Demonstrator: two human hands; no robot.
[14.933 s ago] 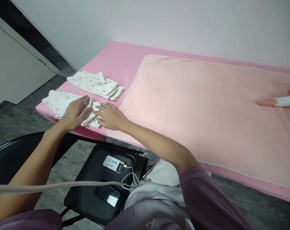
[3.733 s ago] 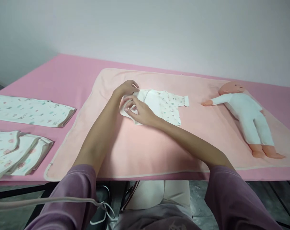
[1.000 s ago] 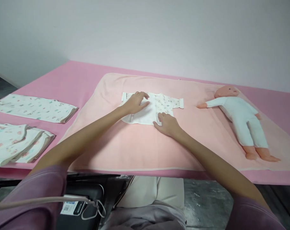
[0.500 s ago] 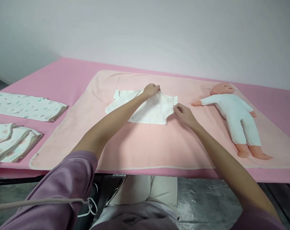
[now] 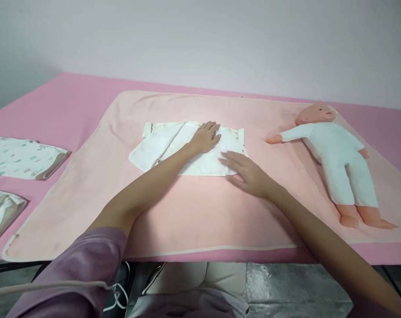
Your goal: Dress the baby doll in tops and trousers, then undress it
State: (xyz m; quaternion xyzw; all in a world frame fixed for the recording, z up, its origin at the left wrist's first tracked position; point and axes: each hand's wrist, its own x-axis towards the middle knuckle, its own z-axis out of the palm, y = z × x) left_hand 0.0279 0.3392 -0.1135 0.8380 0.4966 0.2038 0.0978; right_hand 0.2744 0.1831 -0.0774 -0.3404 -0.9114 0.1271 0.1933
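Note:
A small white baby shirt (image 5: 169, 139) lies spread on the pale pink blanket (image 5: 193, 212), its left front panel folded outward. My left hand (image 5: 205, 137) rests flat on the shirt's upper middle, fingers stretched out. Over the shirt's lower right part is my right hand (image 5: 245, 172), fingers spread, palm down; it holds nothing. Beneath the hands, part of the shirt is hidden.
To the right a baby doll (image 5: 339, 154) in a white suit lies on its back on the blanket. Folded printed cloth (image 5: 24, 157) and a second folded cloth bundle (image 5: 3, 214) sit at the left on the pink table (image 5: 84, 97). A pale wall stands behind.
Both hands have let go of the shirt's edges and opened flat over it. The shirt's right side now lies smoother. The view has shifted slightly.

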